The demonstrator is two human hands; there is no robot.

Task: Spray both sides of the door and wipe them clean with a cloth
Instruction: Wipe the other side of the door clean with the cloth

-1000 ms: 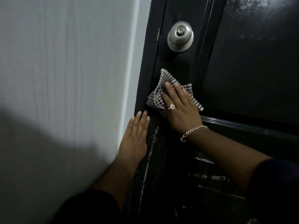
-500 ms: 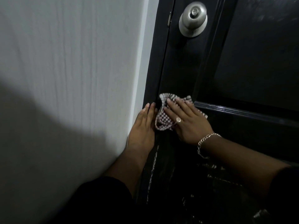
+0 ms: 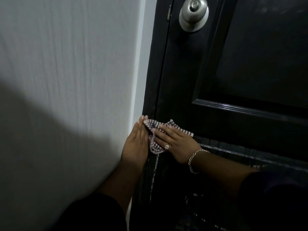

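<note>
The black panelled door (image 3: 250, 55) fills the right half of the view, with a round silver knob (image 3: 193, 14) near the top. A checked cloth (image 3: 154, 144) lies against the door's left stile, below the knob. My right hand (image 3: 175, 144), with a ring and a chain bracelet, presses flat on the cloth with straight fingers. My left hand (image 3: 135, 142) rests flat with straight fingers on the dark door frame (image 3: 150, 80), its fingertips touching the cloth's left edge. Wet streaks run down the door below the cloth.
A white textured wall (image 3: 66, 72) covers the left half of the view, partly in shadow. A raised moulding (image 3: 250, 110) crosses the door right of my hands. No spray bottle is in view.
My right hand has slid the cloth down and to the left along the stile, from just under the knob to the frame edge. My left hand stays on the frame, now touching the cloth.
</note>
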